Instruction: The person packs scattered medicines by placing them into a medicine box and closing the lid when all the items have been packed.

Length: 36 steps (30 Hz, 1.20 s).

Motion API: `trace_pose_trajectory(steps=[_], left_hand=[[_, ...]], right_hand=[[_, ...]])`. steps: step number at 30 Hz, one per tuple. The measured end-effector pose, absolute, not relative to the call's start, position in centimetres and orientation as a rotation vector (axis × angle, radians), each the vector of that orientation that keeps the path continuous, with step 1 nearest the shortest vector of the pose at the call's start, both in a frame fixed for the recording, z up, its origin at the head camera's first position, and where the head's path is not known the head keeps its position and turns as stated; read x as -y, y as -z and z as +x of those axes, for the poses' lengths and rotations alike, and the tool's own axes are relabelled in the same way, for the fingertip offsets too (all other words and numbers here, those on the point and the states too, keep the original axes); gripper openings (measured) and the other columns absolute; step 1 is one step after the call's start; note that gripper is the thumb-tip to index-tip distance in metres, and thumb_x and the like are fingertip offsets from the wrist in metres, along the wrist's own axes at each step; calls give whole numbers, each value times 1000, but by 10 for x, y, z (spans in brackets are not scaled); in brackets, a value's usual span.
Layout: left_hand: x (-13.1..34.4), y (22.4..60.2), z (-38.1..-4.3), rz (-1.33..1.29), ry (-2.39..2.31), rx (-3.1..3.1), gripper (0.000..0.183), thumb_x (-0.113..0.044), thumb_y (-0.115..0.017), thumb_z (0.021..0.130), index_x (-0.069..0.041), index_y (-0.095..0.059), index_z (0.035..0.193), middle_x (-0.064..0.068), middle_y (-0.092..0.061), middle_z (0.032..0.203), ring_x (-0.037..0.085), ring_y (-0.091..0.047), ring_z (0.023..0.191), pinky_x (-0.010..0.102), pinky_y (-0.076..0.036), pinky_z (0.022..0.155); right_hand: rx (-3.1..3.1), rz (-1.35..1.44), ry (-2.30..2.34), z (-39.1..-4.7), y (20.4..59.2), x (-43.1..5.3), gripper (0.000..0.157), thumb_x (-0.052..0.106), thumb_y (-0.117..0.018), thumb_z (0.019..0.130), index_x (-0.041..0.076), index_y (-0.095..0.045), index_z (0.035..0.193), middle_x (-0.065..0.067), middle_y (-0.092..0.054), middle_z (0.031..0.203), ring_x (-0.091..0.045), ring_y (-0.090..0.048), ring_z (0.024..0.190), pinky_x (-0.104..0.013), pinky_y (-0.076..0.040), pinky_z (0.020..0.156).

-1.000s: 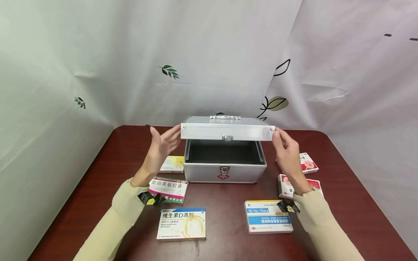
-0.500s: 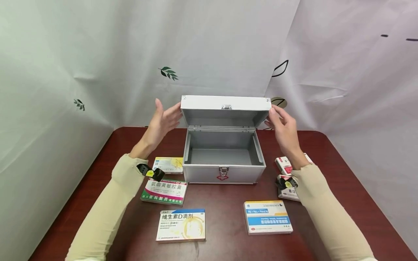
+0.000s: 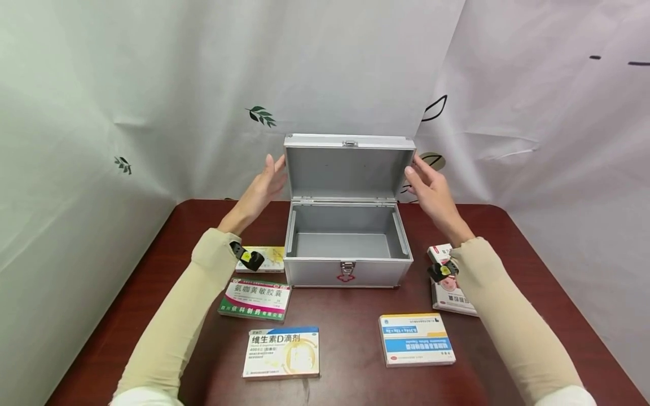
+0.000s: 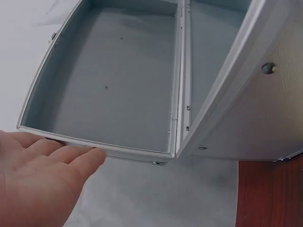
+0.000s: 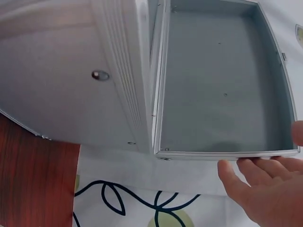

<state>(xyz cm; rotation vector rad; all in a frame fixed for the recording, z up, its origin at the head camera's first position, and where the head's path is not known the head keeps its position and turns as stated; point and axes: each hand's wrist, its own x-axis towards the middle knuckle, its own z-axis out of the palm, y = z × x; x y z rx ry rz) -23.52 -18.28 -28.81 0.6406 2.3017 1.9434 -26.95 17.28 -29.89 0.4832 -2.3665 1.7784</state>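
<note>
A silver aluminium first-aid case (image 3: pixel 317 273), with a latch and a red cross mark on its front, stands at the middle of the table in the head view. Its lid (image 3: pixel 350 172) is raised upright on the back hinges, and the grey inside shows bare. My left hand (image 3: pixel 260 192) lies against the lid's left side, its extended fingers (image 4: pixel 78 158) touching the outer wall in the left wrist view. At the opposite side, my right hand (image 3: pixel 434 194) has its fingers (image 5: pixel 258 172) along the lid's outer wall. The right thumb (image 5: pixel 297 133) is by the lid's front corner.
Left of the case lie a yellow-white medicine box (image 3: pixel 271 256) and a green-pink one (image 3: pixel 256 301). Nearer are a vitamin D box (image 3: pixel 269 352) and a blue-white box (image 3: pixel 416 341). Red-white boxes (image 3: pixel 447 296) sit partly under the right forearm. A white curtain (image 3: pixel 350 67) hangs behind.
The lid has swung up and back from partly raised to upright, with both hands following at its sides. The case body and medicine boxes stay in place.
</note>
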Motion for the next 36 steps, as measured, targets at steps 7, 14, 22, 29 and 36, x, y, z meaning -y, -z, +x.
trace_pose_trajectory(steps=[7,14,22,29,36], left_hand=[[178,290,-239,542,-1802,-2486,68,-54,-12,95,-13,-5,148,3,-8,153,20,-16,138,33,-17,111],[178,303,-242,461,-1662,-2643,57,-40,-26,99,-12,-14,147,1,-13,152,17,-13,139,35,-13,112],[181,333,-260,427,-1593,-2733,60,-51,-35,94,-30,-14,147,-5,-19,150,16,-16,138,40,-13,112],[175,350,-257,411,-1444,-2773,67,-41,-37,97,-10,-5,147,10,-18,150,24,-21,136,39,-17,111],[166,378,-242,358,-1507,-2717,66,-30,-37,99,-3,0,146,15,-8,151,24,-31,131,40,-21,109]], right_hand=[[2446,528,-1762,-279,301,-174,60,43,-38,96,17,-22,147,-5,-23,150,-24,-32,132,-39,-41,96],[2450,587,-1951,-286,305,-176,57,37,-34,98,15,-16,148,-7,-12,153,-27,-20,137,-48,-35,100],[2426,619,-1997,-299,320,-181,60,39,-34,97,17,-11,148,3,-6,154,-20,-13,139,-50,-32,101],[2419,607,-2030,-300,327,-183,59,38,-35,98,11,-18,147,-10,-16,152,-28,-23,136,-50,-32,100],[2650,583,-1881,-290,345,-203,62,42,-31,98,-3,-29,141,-25,-32,142,-37,-34,129,-52,-32,100]])
